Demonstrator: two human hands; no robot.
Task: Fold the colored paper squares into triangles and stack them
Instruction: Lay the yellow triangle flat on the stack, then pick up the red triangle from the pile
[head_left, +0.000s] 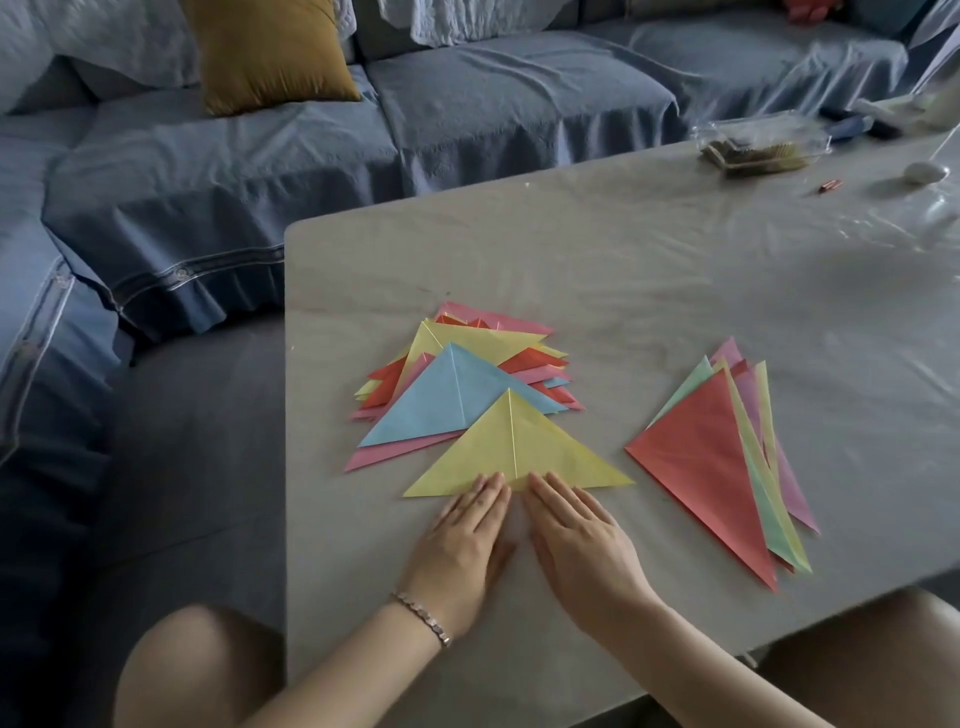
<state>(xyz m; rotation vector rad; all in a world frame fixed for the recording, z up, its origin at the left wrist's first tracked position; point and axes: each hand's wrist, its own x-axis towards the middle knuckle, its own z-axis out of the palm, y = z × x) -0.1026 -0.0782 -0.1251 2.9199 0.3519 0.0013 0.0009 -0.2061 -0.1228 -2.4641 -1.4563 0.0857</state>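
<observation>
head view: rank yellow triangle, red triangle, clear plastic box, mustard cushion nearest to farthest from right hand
1. yellow triangle: touching the right hand, under its fingertips.
2. red triangle: on the table, to its right.
3. clear plastic box: table's far right end.
4. mustard cushion: on the sofa, far left.

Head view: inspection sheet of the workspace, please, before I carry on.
Surface: grey table, glossy wrinkled cover.
Job's things: yellow triangle nearest the person; blue-topped pile of triangles behind it, partly overlapped by it; red-topped stack to its right, apart.
Clutter: clear plastic box, small red item, white object, far right.
Grippers: left hand and right hand flat, fingertips pressing the yellow triangle.
Cables: nothing seen.
Surroundings: blue sofa, mustard cushion.
</observation>
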